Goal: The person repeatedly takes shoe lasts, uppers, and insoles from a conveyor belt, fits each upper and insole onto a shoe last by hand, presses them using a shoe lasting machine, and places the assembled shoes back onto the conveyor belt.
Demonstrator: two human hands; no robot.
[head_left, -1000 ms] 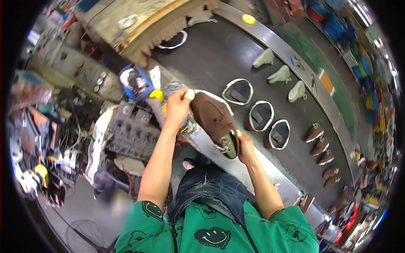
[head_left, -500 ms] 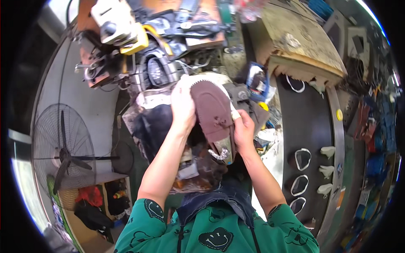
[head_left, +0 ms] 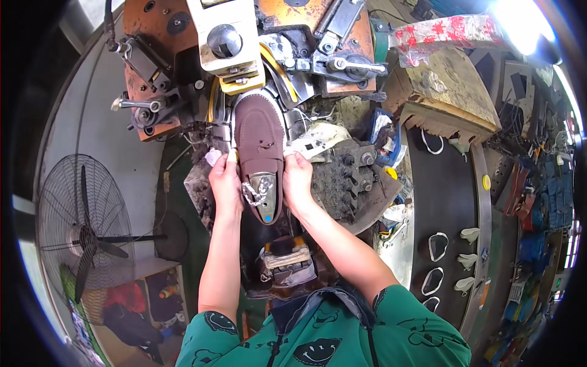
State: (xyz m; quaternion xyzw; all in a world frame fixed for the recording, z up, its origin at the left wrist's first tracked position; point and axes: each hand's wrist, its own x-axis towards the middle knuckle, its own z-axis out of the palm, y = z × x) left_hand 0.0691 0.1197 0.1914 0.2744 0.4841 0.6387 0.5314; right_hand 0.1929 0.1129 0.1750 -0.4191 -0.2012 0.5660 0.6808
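A brown loafer upper (head_left: 260, 125) with a pale edge of stitching sits on a shoe last, toe pointing away from me. The last's greenish metal heel end (head_left: 265, 186) is bare, with a twisted cord and a blue dot on it. My left hand (head_left: 225, 186) grips the left side and my right hand (head_left: 298, 183) the right, thumbs up along the edges. The toe lies between the metal jaws of a machine, just under its white press head (head_left: 226, 40) with a yellow lower part. A pale flap (head_left: 321, 139) lies beside my right fingers.
Right of my hands is a dirty block of knobs (head_left: 343, 177). Farther right, a dark conveyor belt (head_left: 449, 202) carries white-rimmed pieces and white shoe-shaped forms. A wooden box (head_left: 452, 85) stands over its far end. At left stands a large fan (head_left: 85, 235) by a shelf with cloths.
Both hands have carried the loafer upper left and turned it straight, bringing its toe into the machine's jaws. My right hand has moved left, and my view has shifted slightly.
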